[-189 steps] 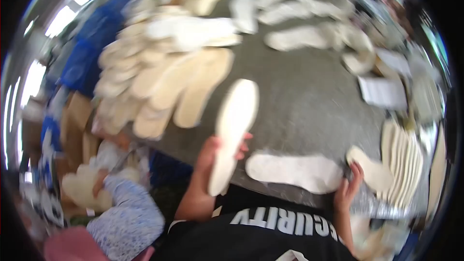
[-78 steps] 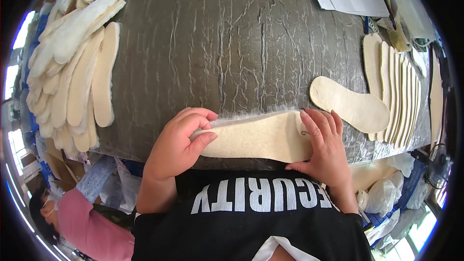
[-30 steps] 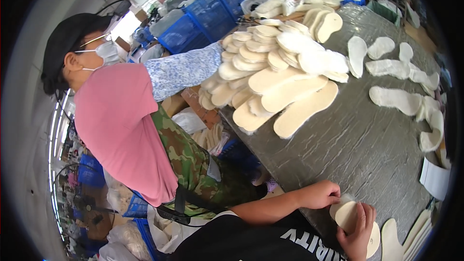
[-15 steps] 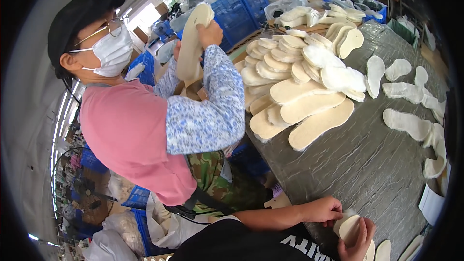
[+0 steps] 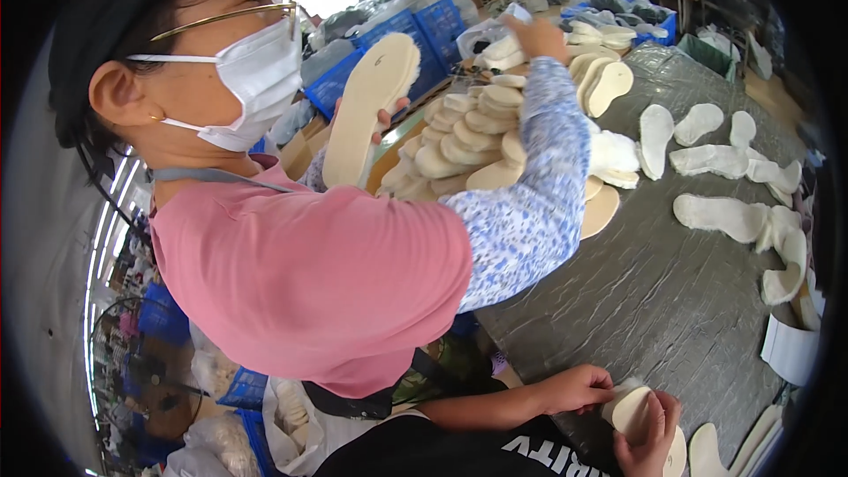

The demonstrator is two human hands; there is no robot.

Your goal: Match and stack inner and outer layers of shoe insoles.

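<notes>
Near the lower right, my left hand (image 5: 579, 389) is closed, its fingertips pinching the fluffy edge of a pale insole (image 5: 629, 413). My right hand (image 5: 649, 437) grips the same insole from the other side, with the fingers bent over its smooth cream face. The insole looks bent between both hands, white fleece showing along its upper edge. Below my right hand lie more cream insoles (image 5: 705, 452) on the dark table (image 5: 609, 300).
At my left a co-worker in a pink vest (image 5: 327, 274) holds a large insole (image 5: 367, 106) and reaches across an insole pile (image 5: 468, 128). Fleece insoles (image 5: 720, 215) lie along the table's right side. Blue crates (image 5: 415, 31) stand behind.
The co-worker has leaned toward the table, one arm now stretched over the pile to its far end, the large insole in the other hand. My hands have barely shifted on their insole.
</notes>
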